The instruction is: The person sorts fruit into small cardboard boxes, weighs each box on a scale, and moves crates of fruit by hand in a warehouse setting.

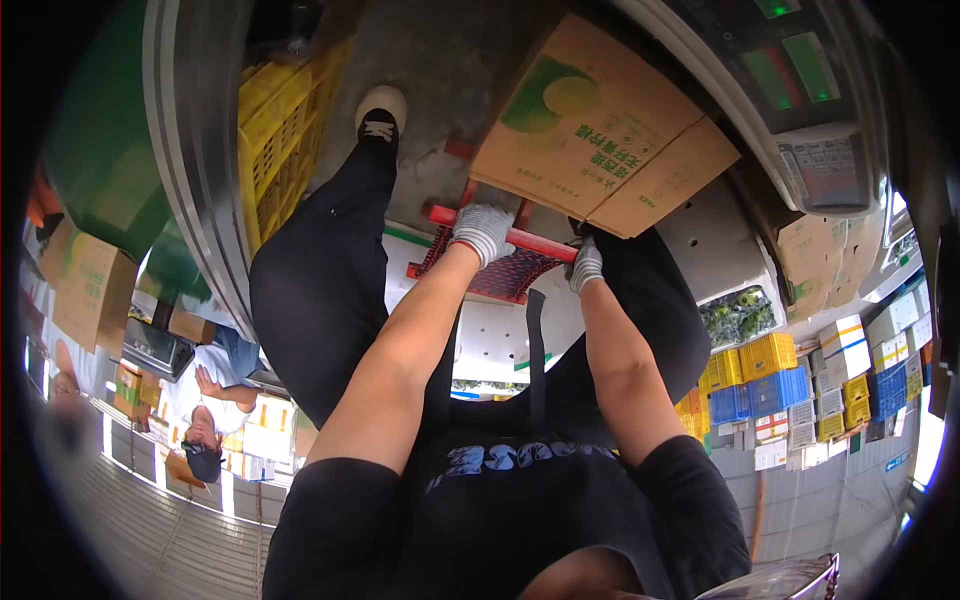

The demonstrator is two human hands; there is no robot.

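Both my hands wear pale knit gloves and grip the red handle bar (535, 242) of a trolley with a red mesh back (505, 275). My left hand (481, 232) closes around the bar's left part, and my right hand (586, 266) holds it further right. A brown cardboard box (600, 130) with a green and yellow logo lies on the trolley just beyond the handle. My black trousers and one shoe (380, 112) show to the left of the box.
A yellow plastic crate (285, 130) stands beside a metal rail on the left. A weighing scale with green displays (810, 90) is at the upper right. Yellow and blue crates (760, 375) and cartons are stacked at right. Another person in a white shirt (205, 395) is at left.
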